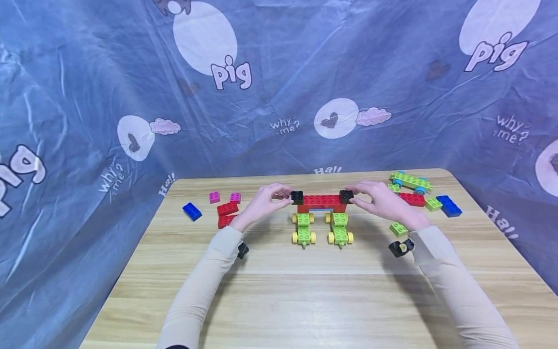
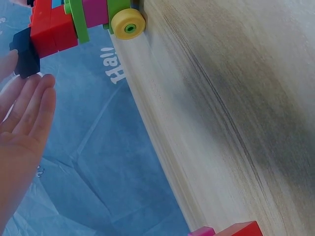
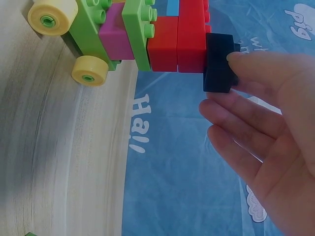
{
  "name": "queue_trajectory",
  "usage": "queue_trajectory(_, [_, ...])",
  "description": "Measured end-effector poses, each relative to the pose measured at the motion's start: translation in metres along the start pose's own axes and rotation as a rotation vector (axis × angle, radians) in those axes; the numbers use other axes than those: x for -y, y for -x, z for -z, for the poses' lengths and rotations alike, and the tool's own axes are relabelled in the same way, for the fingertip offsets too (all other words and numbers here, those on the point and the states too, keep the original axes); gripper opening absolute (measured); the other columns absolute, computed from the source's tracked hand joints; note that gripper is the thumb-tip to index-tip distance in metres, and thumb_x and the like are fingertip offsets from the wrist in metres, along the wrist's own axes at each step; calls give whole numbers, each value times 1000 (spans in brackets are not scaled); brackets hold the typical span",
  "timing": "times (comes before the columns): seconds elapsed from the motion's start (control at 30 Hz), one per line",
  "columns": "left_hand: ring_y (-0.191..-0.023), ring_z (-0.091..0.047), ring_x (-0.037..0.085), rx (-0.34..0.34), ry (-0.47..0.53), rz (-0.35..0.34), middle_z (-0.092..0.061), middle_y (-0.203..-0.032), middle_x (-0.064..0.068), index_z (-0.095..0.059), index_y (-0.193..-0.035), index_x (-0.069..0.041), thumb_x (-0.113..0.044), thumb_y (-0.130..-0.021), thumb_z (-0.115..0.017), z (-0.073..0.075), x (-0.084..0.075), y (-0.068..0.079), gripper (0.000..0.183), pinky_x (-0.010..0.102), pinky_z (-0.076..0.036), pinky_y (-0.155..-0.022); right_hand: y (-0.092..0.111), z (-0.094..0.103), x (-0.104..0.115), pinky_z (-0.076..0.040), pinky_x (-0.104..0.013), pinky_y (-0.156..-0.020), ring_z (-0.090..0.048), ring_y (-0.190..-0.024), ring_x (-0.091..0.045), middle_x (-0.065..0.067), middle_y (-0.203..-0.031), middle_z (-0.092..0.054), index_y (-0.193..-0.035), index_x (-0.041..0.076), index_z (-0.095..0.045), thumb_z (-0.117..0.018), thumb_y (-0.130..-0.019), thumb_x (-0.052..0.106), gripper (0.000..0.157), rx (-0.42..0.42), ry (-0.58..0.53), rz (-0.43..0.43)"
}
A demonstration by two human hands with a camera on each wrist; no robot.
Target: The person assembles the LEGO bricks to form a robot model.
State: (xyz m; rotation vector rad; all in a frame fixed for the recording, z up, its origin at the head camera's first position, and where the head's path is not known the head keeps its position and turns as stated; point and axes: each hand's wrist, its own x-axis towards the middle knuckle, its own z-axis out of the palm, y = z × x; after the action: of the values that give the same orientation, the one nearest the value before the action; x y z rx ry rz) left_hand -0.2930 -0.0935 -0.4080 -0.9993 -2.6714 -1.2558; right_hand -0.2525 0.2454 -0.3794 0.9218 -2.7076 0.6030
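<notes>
A block build stands mid-table on two light-green wheeled bases [image 1: 303,229] with yellow wheels [image 3: 53,14]. Purple bricks [image 3: 116,33], green pieces [image 3: 136,37] and red bricks [image 3: 163,46] rise above them, topped by a long red beam [image 1: 321,199]. At the beam's left end, my left hand [image 1: 264,202] pinches a black brick [image 1: 297,197] between thumb and fingers. My right hand [image 1: 385,202] pinches another black brick [image 3: 218,63] at the right end, thumb on its outer side and fingers beneath. Both black bricks touch the red beam.
On the left lie a blue brick [image 1: 192,211], pink bricks [image 1: 214,197] and red bricks [image 1: 227,209]. Toward the right are a green car base [image 1: 411,182] with blue wheels, a red brick [image 1: 411,199], green bricks [image 1: 398,229] and a blue brick [image 1: 449,206]. A printed blue cloth [image 1: 270,145] hangs behind the table.
</notes>
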Motion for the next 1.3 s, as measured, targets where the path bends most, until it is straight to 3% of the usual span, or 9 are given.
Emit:
queue_trajectory(0.7, [-100, -64, 15, -7, -6, 9, -66, -110, 6, -61, -118, -10, -26, -86, -66, -1, -1, 2, 36, 26, -53, -92, 9, 4, -5, -54, -48, -86, -64, -101, -25, -12, -117, -66, -125, 7, -58, -64, -89, 21, 40, 11, -22, -33])
queue_trajectory(0.93, [-100, -64, 15, -10, -10, 1, -66, -110, 5, -62, -118, -10, -27, -86, -66, -2, -1, 2, 36, 26, -53, -92, 29, 12, -14, -56, -44, -79, -64, -100, -23, -9, -115, -67, -124, 10, -59, -64, -88, 20, 37, -16, 6, -87])
queue_trajectory(1.3, [-99, -65, 15, -14, -6, 2, -67, -109, 5, -62, -118, -11, -28, -86, -66, -1, -2, 2, 36, 26, -54, -91, 75, 11, -30, -57, -42, -73, -65, -93, -25, -12, -108, -69, -118, 6, -61, -69, -84, 15, 36, 36, 53, -142])
